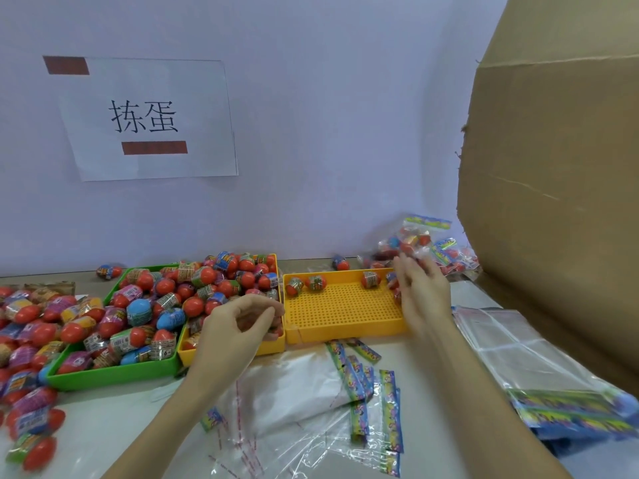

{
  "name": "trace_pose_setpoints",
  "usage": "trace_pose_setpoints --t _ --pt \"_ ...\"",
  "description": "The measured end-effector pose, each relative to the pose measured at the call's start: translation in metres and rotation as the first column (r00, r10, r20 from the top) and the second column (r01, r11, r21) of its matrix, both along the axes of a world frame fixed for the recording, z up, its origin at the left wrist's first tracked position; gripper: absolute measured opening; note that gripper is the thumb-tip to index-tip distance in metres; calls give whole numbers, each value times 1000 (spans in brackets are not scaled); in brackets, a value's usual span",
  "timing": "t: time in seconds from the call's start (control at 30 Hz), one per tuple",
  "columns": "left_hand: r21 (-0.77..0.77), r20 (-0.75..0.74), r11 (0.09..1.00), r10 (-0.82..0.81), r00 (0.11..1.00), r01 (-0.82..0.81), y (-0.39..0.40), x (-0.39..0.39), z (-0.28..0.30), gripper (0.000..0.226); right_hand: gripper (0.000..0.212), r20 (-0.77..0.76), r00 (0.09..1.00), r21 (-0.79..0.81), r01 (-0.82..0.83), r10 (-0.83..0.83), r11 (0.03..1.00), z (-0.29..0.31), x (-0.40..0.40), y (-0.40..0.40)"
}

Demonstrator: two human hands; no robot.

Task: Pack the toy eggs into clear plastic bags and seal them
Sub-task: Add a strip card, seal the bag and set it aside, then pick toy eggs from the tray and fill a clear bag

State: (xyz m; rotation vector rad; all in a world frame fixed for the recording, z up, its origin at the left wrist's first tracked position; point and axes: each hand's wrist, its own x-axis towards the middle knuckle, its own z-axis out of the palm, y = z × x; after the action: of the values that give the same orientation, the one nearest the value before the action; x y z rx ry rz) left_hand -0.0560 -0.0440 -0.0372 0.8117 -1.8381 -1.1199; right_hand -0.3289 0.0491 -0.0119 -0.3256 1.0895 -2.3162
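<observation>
Toy eggs point(221, 288) lie heaped in the nearer yellow tray point(273, 345), right under the left hand point(238, 321), whose grip is loosely curled and holds nothing I can make out. The eggs' long axes point every way. At two o'clock the right hand point(420, 292), fingers relaxed, hovers beside a filled bag point(413, 242).

Two bare forearms, sleeveless, unadorned hands point(242, 319)
</observation>
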Motion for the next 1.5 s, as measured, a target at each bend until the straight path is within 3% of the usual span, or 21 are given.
trace_pose_setpoints --t 0.1,0.2,0.4,0.47,0.53,0.6,0.67,0.73,0.8,1.13,1.23,1.33,1.4,1.5 --pt "-21 26 999 -24 999 24 0 0 -1 21 78 -38 998 76 -41 44 996 -3 -1 -4" --pt "-52 44 998 -26 999 28 0 0 -1 22 81 -126 990 163 -44 65 986 -4 3 -6" --pt "-141 111 989 -27 994 43 4 3 3 20 37 -161 969 157 -160 185 975 0 14 -4" --pt "-279 154 957 -35 987 78 7 4 6 16 25 -173 952 140 -229 252 963 2 20 -2" --pt "-428 229 878 -122 966 212 9 6 11 16 23 -205 928 175 -277 310 945 4 26 -1" --pt "-410 387 805 -272 881 429 12 6 15 30 22 -261 890 231 -319 374 919 5 33 0" --pt "-321 580 742 -337 742 589 16 4 10 50 21 -327 839 280 -354 435 892 5 40 0" --pt "-310 706 693 -291 646 651 17 1 2 70 21 -386 789 326 -369 478 871 3 46 -1" --pt "-300 724 691 -285 629 658 18 -1 -1 76 22 -429 747 362 -373 508 854 1 52 -2" --pt "-323 689 687 -301 659 651 18 2 7 31 23 -478 637 481 -386 605 787 2 62 0" --pt "-333 690 693 -283 667 639 18 3 8 24 19 -435 529 566 -470 729 678 7 58 6" --pt "-370 678 697 -250 691 615 19 3 10 17 20 -400 310 707 -494 863 506 11 58 11" --pt "-375 678 716 -222 701 589 19 3 9 17 21 -389 173 791 -441 905 424 13 61 13" --pt "-368 664 743 -212 717 560 18 3 8 15 16 -386 37 875 -301 922 379 14 61 15"
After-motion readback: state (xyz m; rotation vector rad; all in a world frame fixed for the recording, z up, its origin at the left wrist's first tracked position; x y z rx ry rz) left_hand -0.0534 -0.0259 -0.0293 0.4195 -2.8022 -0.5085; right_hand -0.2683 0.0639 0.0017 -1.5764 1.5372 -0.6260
